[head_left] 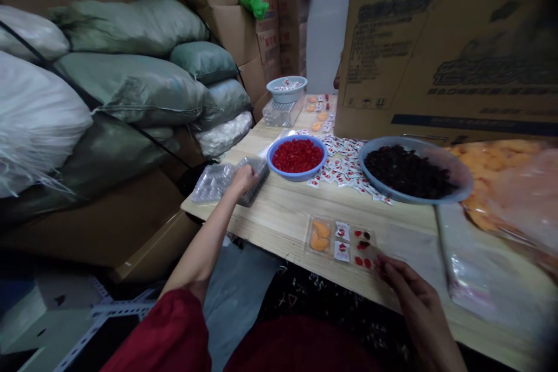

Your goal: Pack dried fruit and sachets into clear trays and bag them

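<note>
My left hand (244, 179) reaches out to a stack of clear plastic trays (226, 181) at the table's left edge, fingers curled onto the top tray. My right hand (407, 290) sits at the near edge, fingertips touching the right end of a filled clear tray (342, 240). That tray holds orange pieces, two small white-and-red sachets and red and dark dried fruit. Behind it stand a blue bowl of red fruit (297, 157) and a wide grey-blue bowl of dark dried fruit (412, 171).
Loose sachets (344, 165) lie between the bowls. A clear bag of orange pieces (505, 186) lies at the right. A big cardboard box (449, 40) stands behind. Further back are another basin (286, 88) and filled trays (318, 109). Sacks (131, 87) pile at the left.
</note>
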Tool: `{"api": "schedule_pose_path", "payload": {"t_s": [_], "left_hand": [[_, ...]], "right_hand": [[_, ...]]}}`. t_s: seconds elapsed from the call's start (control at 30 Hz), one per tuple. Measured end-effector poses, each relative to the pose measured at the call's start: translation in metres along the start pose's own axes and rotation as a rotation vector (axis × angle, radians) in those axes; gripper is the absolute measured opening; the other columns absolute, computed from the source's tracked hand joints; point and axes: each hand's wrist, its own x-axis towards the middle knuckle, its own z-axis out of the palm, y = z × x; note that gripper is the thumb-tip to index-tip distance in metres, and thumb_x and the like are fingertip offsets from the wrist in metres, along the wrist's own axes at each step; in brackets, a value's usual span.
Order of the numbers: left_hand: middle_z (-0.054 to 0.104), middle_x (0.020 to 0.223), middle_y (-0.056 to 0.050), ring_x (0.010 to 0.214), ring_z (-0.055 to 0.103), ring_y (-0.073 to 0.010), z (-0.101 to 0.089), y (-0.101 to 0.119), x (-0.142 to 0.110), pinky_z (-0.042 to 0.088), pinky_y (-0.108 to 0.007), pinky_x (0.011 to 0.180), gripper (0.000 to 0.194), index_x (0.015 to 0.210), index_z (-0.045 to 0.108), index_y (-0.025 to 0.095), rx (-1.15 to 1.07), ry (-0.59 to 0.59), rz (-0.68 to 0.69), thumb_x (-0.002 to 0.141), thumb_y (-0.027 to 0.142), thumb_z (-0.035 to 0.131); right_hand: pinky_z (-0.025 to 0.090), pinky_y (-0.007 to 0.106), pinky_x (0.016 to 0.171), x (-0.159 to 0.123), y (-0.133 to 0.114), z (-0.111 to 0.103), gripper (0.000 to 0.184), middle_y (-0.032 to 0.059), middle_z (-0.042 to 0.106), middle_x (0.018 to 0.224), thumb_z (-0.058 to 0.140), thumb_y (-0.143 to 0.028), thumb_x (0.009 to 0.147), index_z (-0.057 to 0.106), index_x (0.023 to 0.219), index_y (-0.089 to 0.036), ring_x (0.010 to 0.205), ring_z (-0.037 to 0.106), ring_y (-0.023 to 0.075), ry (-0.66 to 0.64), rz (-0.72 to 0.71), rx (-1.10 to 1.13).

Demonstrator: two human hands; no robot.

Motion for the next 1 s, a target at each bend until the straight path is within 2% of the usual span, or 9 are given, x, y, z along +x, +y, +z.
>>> {"api": "schedule_pose_path", "payload": {"t_s": [0.13,0.23,0.4,0.5,0.63,0.73,0.8,0.9,1.0], "left_hand": [[0.072,0.085,-0.015,0.084,0.065,-0.0264,-0.011,-0.009,-0.013,0.043,-0.031,0.075,0.019,0.083,0.069,0.014,-0.115,0.113,0.030,0.082,0.024,0.053],[0.071,0.084,-0.011,0.080,0.064,-0.0227,-0.015,-0.017,-0.018,0.042,-0.029,0.074,0.021,0.086,0.068,0.015,-0.222,0.171,0.044,0.084,0.024,0.049],[0.068,0.075,-0.005,0.071,0.061,-0.0186,-0.017,-0.029,-0.018,0.041,-0.027,0.068,0.018,0.079,0.066,0.015,-0.402,0.186,0.050,0.079,0.026,0.052],[0.065,0.068,-0.002,0.066,0.059,-0.0170,-0.018,-0.035,-0.016,0.041,-0.025,0.063,0.017,0.075,0.065,0.016,-0.500,0.173,0.044,0.078,0.028,0.053],[0.063,0.066,-0.001,0.064,0.058,-0.0160,-0.020,-0.040,-0.022,0.041,-0.025,0.060,0.016,0.077,0.064,0.016,-0.606,0.153,0.064,0.078,0.029,0.054],[0.064,0.069,-0.001,0.064,0.057,-0.0151,-0.019,-0.039,-0.035,0.041,-0.025,0.061,0.015,0.080,0.064,0.017,-0.663,0.126,0.107,0.080,0.029,0.055],[0.065,0.070,0.000,0.064,0.057,-0.0141,-0.017,-0.037,-0.044,0.042,-0.024,0.061,0.016,0.080,0.063,0.018,-0.690,0.092,0.147,0.083,0.031,0.054],[0.066,0.073,0.000,0.066,0.058,-0.0140,-0.012,-0.034,-0.049,0.042,-0.025,0.064,0.016,0.080,0.064,0.019,-0.722,0.053,0.249,0.086,0.030,0.054],[0.069,0.081,-0.002,0.074,0.061,-0.0157,-0.007,-0.034,-0.042,0.045,-0.027,0.070,0.018,0.086,0.067,0.019,-0.800,0.024,0.325,0.088,0.032,0.055]], "right_hand": [[0.047,0.038,0.106,-0.016,0.001,0.005,0.047,0.0054,0.074,0.114,0.080,-0.057,0.069,0.076,0.102,-0.024,0.108,0.066,0.0262,-0.007,-0.047,-0.017],[0.050,0.036,0.103,-0.022,-0.003,0.017,0.045,0.0062,0.075,0.110,0.081,-0.057,0.068,0.077,0.099,-0.024,0.107,0.067,0.0261,-0.065,-0.075,-0.032],[0.053,0.036,0.096,-0.021,-0.018,0.060,0.047,0.0070,0.075,0.106,0.083,-0.058,0.065,0.079,0.097,-0.023,0.102,0.068,0.0264,-0.147,-0.129,-0.097],[0.051,0.039,0.096,-0.008,-0.026,0.111,0.042,0.0083,0.075,0.102,0.080,-0.057,0.070,0.078,0.095,-0.023,0.100,0.067,0.0271,-0.243,-0.209,-0.126],[0.049,0.045,0.098,0.027,-0.037,0.214,0.039,0.0092,0.073,0.109,0.073,-0.053,0.081,0.074,0.107,-0.024,0.106,0.066,0.0279,-0.472,-0.256,-0.001],[0.043,0.046,0.107,0.060,-0.047,0.299,0.041,0.0057,0.067,0.127,0.070,-0.049,0.084,0.067,0.119,-0.028,0.120,0.061,0.0248,-0.571,-0.121,0.247],[0.042,0.045,0.109,0.080,-0.052,0.343,0.038,0.0026,0.067,0.127,0.065,-0.051,0.088,0.063,0.121,-0.031,0.122,0.060,0.0217,-0.609,0.027,0.413],[0.045,0.047,0.106,0.099,-0.057,0.381,0.041,0.0029,0.068,0.122,0.052,-0.058,0.093,0.058,0.125,-0.032,0.119,0.061,0.0223,-0.671,0.167,0.541],[0.046,0.050,0.104,0.105,-0.055,0.391,0.047,0.0047,0.068,0.122,0.046,-0.061,0.094,0.053,0.130,-0.031,0.117,0.062,0.0247,-0.718,0.183,0.599]]}}
